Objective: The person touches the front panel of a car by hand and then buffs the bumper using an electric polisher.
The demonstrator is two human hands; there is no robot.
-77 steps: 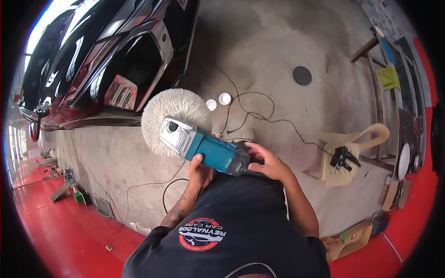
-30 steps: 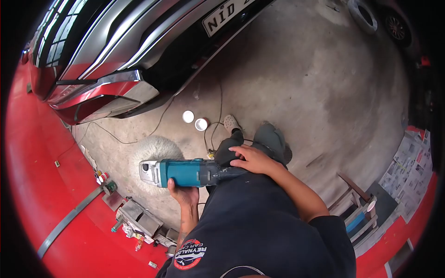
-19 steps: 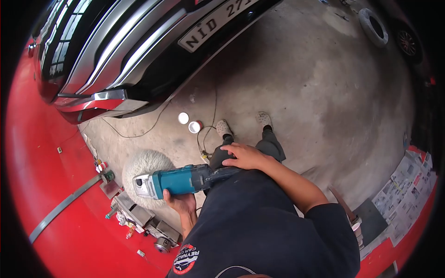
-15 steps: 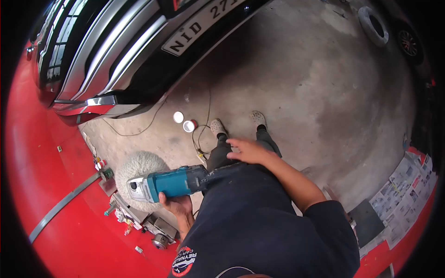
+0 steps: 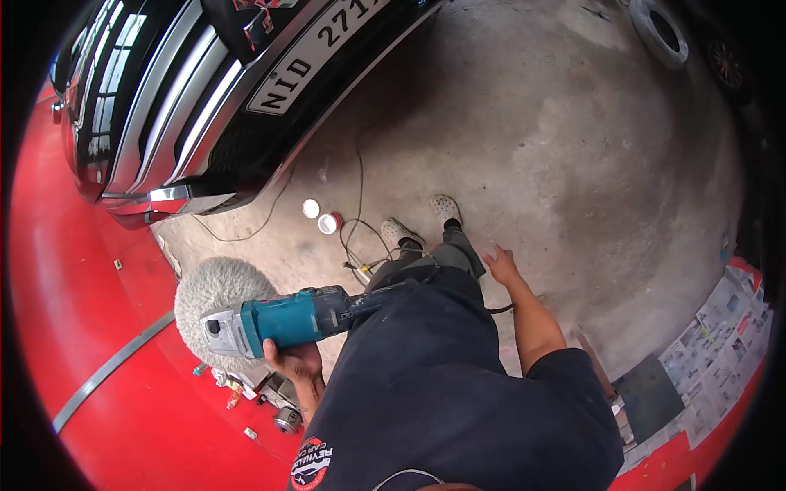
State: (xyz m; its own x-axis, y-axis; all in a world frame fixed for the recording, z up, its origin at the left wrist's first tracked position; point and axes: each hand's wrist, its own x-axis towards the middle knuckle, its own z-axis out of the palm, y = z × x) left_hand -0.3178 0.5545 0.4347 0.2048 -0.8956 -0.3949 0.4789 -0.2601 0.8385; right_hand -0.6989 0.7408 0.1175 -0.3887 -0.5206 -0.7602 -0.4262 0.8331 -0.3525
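Observation:
My left hand [image 5: 295,360] grips the teal body of a power polisher [image 5: 282,321] from below, its thumb against the side. The polisher lies sideways across my front, with a round, fluffy white pad [image 5: 217,286] beyond its silver head at the left. Its dark rear handle rests near my waist. My right hand [image 5: 501,266] is off the tool, out to the right of my legs, with fingers apart and nothing visible in it. A dark cord passes near my right forearm.
A dark car with a licence plate [image 5: 315,53] stands at upper left. On the concrete floor [image 5: 557,180] are a white lid [image 5: 311,209], an open tub [image 5: 329,222] and looping cables [image 5: 356,237]. A tyre [image 5: 659,33] lies at upper right; newspapers [image 5: 712,352] cover the lower right.
My right hand has left the polisher's rear handle and swung out to the right. The polisher, still in my left hand, has shifted left in view, and the view has turned toward the car's plate.

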